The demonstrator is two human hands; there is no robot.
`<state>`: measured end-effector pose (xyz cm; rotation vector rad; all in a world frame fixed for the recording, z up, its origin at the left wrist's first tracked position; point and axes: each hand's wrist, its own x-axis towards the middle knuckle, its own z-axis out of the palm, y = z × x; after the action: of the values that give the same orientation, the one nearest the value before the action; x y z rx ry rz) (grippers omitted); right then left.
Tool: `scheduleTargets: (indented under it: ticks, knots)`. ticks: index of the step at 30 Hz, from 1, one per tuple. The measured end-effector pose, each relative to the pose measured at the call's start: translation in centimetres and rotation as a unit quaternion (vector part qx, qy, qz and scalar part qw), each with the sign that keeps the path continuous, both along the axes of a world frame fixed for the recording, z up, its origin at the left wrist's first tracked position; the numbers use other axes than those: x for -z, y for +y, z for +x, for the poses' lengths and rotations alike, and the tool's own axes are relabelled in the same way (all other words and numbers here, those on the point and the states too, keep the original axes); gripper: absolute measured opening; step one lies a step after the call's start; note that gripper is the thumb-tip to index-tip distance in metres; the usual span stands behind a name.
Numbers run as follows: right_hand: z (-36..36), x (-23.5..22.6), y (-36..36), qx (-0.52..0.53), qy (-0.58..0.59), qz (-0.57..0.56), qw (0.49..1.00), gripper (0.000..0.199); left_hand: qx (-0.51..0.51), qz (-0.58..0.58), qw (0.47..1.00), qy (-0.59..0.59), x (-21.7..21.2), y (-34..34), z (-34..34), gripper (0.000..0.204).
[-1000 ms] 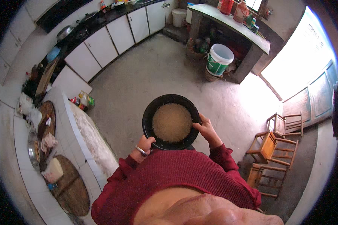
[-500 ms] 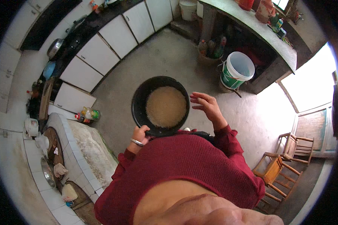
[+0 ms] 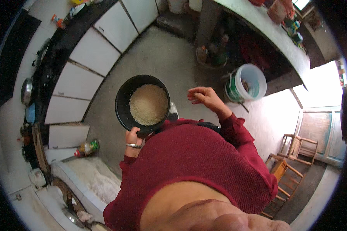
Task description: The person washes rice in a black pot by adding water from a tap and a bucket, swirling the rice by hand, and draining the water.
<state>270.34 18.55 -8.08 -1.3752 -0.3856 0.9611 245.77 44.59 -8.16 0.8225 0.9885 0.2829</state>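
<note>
A round black pot (image 3: 122, 103) hangs in front of my body, a little left of the middle. Pale grains that look like rice (image 3: 148, 104) fill its bottom. My left hand (image 3: 133, 137), with a silver bangle at the wrist, grips the near rim, thumb over the edge. To the right of the pot and apart from it, my right hand (image 3: 207, 98) is held in the air with its fingers loosely stretched out. Nothing shows in it. Part of a light-coloured shoe (image 3: 173, 109) peeks out beside the pot.
A white and green bucket (image 3: 231, 88) with something inside stands at the right by a grey counter (image 3: 254, 17). White cabinets (image 3: 79, 80) line the left. Bottles (image 3: 88, 148) rest near the tiled stove (image 3: 71, 173). Wooden chairs (image 3: 298, 144) stand at the right.
The pot and my left hand have shifted left in the view. My right hand has moved slightly left and up, its fingers closer together. The whole view has turned somewhat.
</note>
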Motion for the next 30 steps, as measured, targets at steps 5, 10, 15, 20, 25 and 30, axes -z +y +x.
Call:
scheduleTargets:
  ticks: [5, 10, 15, 20, 25, 30]
  knots:
    - [9.5, -2.8, 5.4, 0.034, -0.014, -0.03, 0.999, 0.028, 0.055, -0.044, 0.997, -0.041, -1.4, 7.1, 13.4, 0.045]
    - [17.3, -0.9, 8.6, 0.073, 0.023, -0.063, 0.995, 0.027, 0.086, -0.04, 0.995, -0.03, -1.9, 12.3, 24.9, 0.043]
    - [27.8, 2.2, 12.2, 0.077, 0.027, -0.071, 0.994, 0.027, 0.12, -0.03, 0.991, -0.041, -0.4, 16.8, 35.6, 0.031]
    - [41.0, 4.0, 15.6, 0.124, 0.014, -0.043, 0.991, 0.028, 0.189, 0.087, 0.972, -0.107, 1.4, 20.6, 46.4, 0.007]
    - [52.9, 2.1, 19.7, 0.137, -0.022, -0.028, 0.99, 0.027, 0.106, 0.023, 0.994, -0.002, -1.2, 22.6, 58.8, 0.004]
    - [62.6, 1.0, 22.4, 0.12, -0.103, -0.055, 0.986, 0.026, 0.159, -0.049, 0.986, -0.029, 1.0, 27.2, 69.2, 0.048]
